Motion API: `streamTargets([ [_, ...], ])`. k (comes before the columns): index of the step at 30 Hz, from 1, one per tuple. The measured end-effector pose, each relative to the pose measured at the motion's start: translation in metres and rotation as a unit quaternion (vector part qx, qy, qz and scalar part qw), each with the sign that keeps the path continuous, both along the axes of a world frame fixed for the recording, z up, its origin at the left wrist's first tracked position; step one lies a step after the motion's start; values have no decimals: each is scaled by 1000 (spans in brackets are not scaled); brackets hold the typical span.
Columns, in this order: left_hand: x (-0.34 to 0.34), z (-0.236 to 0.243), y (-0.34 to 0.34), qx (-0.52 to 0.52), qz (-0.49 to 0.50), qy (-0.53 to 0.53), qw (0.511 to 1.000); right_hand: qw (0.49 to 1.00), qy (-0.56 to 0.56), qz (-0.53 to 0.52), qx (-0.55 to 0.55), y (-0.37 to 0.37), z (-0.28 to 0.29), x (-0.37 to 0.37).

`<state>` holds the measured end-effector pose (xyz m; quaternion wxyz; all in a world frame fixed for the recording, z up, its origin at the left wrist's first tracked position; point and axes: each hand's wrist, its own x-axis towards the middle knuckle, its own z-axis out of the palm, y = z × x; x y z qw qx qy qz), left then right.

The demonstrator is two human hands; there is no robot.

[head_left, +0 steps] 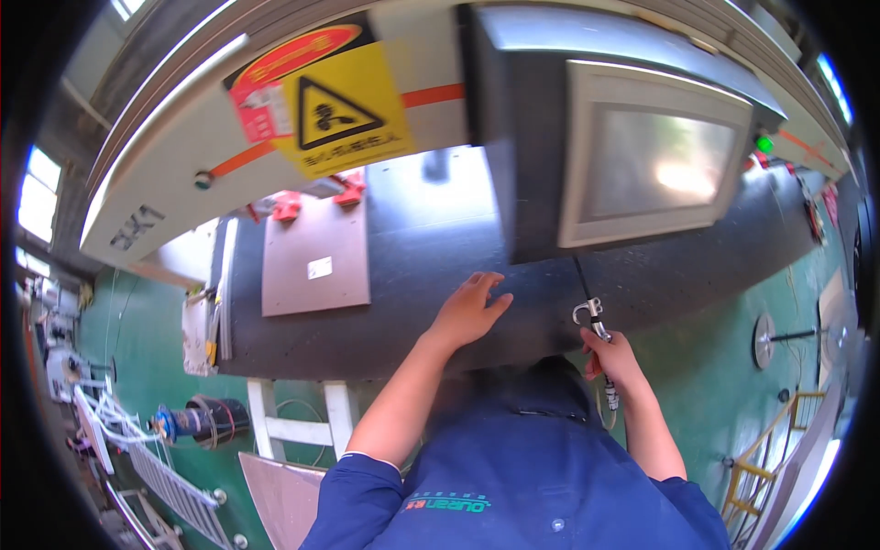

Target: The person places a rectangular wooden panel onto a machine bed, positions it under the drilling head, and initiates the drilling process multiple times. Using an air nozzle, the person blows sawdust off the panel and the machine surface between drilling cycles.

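A pale machine beam (170, 197) with a grey screen box (532, 137) spans the far side of the view, hiding part of the dark desk (412, 275), where a brownish panel (316, 247) bearing a white label (319, 268) lies by red clamps (286, 207). The right hand's fingers close around a silver air gun (597, 320) at the desk's near edge, just below the box, while the left hand (466, 312) hovers over the desk, fingers loosely spread. Around them, a black-and-blue cylinder (215, 422) rests on the green floor (683, 367).
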<state>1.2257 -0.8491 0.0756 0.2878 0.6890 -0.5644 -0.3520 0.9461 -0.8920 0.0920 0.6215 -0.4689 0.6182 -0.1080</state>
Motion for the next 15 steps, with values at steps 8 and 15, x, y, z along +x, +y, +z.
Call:
streamTargets([
  [8,-109,-28,-111,-87,-71,-167,979,998,31,-38,40,-21,-3,-120],
  [15,-171,-23,-198,136,-2,-313,940,998,30,-31,51,-38,-1,-239],
])
